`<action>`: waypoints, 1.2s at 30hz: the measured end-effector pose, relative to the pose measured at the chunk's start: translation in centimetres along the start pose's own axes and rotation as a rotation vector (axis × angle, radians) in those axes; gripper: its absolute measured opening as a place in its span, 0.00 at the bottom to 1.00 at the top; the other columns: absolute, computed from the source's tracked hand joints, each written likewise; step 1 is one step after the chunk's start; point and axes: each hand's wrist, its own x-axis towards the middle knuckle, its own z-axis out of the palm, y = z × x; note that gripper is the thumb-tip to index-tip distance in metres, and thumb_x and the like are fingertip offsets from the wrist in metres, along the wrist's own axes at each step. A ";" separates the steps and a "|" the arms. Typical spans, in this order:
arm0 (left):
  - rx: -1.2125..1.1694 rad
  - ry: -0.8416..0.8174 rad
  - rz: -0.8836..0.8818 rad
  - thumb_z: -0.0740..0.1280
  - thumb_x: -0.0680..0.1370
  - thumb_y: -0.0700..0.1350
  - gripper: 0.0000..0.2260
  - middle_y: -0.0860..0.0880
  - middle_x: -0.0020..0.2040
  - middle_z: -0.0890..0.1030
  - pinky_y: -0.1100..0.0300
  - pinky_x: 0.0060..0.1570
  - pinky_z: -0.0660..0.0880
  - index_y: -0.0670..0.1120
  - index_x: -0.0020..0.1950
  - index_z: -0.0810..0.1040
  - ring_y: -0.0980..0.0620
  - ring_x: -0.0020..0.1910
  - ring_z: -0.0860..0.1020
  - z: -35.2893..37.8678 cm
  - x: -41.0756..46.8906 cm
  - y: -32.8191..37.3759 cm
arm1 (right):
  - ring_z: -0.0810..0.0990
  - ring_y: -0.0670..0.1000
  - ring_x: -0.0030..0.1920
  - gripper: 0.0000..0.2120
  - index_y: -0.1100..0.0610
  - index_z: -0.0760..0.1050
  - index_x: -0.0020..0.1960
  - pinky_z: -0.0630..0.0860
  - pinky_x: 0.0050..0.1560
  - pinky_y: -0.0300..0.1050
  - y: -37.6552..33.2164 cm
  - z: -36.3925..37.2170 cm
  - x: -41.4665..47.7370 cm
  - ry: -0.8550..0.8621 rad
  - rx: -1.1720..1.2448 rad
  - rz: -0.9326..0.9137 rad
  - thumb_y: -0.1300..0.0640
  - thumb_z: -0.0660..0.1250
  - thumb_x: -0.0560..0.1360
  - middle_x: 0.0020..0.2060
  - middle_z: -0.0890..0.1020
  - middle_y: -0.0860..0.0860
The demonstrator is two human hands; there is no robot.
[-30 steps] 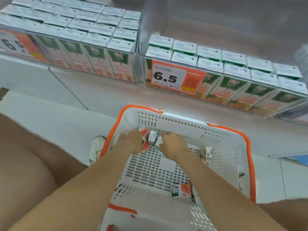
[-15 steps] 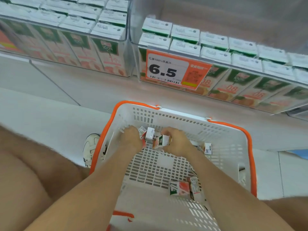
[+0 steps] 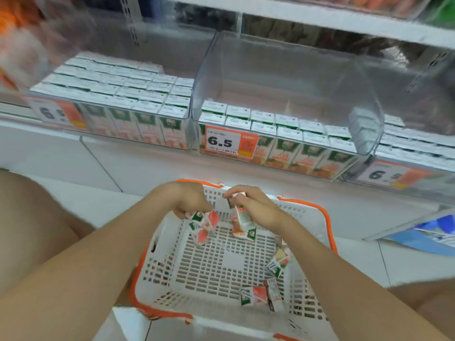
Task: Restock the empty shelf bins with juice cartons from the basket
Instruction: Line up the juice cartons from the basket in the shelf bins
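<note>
A white basket with an orange rim (image 3: pixel 327 217) sits on the floor below the shelf. My left hand (image 3: pixel 183 198) grips a bunch of small juice cartons (image 3: pixel 203 223) above the basket's far side. My right hand (image 3: pixel 251 203) holds another juice carton (image 3: pixel 243 225) upright beside it. Three or so loose cartons (image 3: pixel 261 295) lie in the basket's near right corner. The clear middle shelf bin (image 3: pixel 283 77) holds two front rows of cartons (image 3: pixel 288 134); its rear part is bare.
The left bin (image 3: pixel 118 92) is packed full with several rows of cartons. Orange price tags reading 6.5 (image 3: pixel 227 142) hang on the bin fronts. A third bin (image 3: pixel 413 153) sits at the right. My knees flank the basket on the white tiled floor.
Both hands have lifted out of the basket's far end, each holding cartons. The view has tilted up, showing more of the shelf and the bare rear of the middle bin.
</note>
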 end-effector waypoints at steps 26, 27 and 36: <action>-1.130 0.346 0.470 0.68 0.82 0.40 0.09 0.35 0.52 0.87 0.54 0.40 0.85 0.39 0.54 0.87 0.41 0.43 0.88 -10.5 -13.7 9.6 | 0.84 0.53 0.42 0.10 0.49 0.77 0.54 0.83 0.37 0.53 -18.9 -10.4 -5.7 0.578 0.007 -0.237 0.51 0.58 0.81 0.48 0.83 0.49; -1.189 0.326 0.496 0.66 0.82 0.39 0.10 0.35 0.52 0.87 0.55 0.41 0.85 0.38 0.57 0.86 0.41 0.45 0.88 -10.7 -13.6 9.6 | 0.84 0.55 0.40 0.10 0.49 0.77 0.54 0.83 0.37 0.53 -18.8 -10.4 -5.5 0.568 0.024 -0.223 0.51 0.58 0.81 0.47 0.83 0.49; -0.800 0.537 0.692 0.78 0.76 0.37 0.13 0.47 0.51 0.88 0.55 0.45 0.85 0.48 0.59 0.86 0.48 0.46 0.88 -10.6 -13.6 8.5 | 0.85 0.51 0.41 0.11 0.48 0.71 0.61 0.83 0.52 0.60 -18.6 -10.3 -3.9 0.589 0.085 -0.194 0.46 0.55 0.83 0.49 0.81 0.50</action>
